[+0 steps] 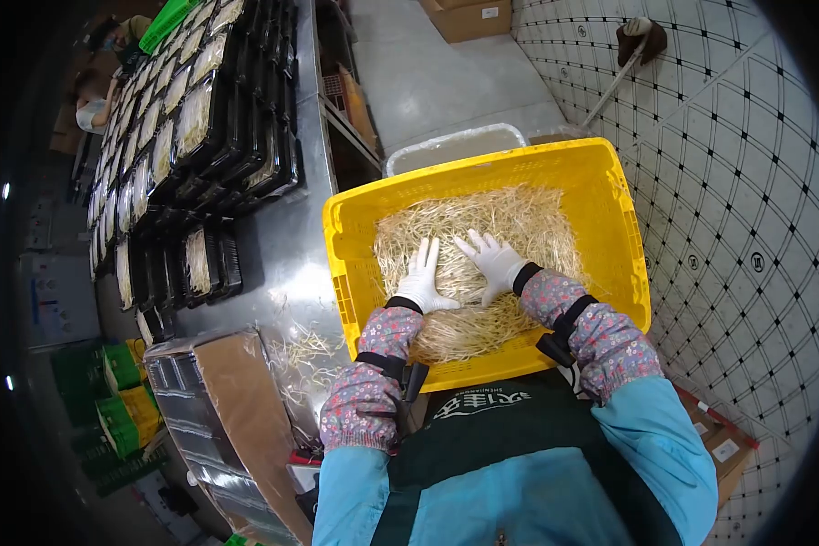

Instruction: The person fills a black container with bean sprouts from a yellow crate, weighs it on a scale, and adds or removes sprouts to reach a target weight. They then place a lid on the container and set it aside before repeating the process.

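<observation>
A yellow plastic crate (348, 264) stands right in front of me, holding a thick layer of thin pale strands (528, 214) that look like sprouts. My left hand (422, 278), in a white glove, lies on the strands left of the middle, its fingers stretched out and the thumb pointing right. To its right, my right hand (494, 264) rests on them too, also gloved, with fingers apart. Neither hand grips anything that I can see. Below the hands, the strands form a raised bundle (469, 333) by the crate's near side.
Black trays (196, 123) filled with pale strands are stacked on the metal table (282, 237) at left. Loose strands (302, 355) lie near a cardboard box (246, 391) of clear-topped containers. A white tub (455, 146) stands behind the crate. Two people are at the far upper left.
</observation>
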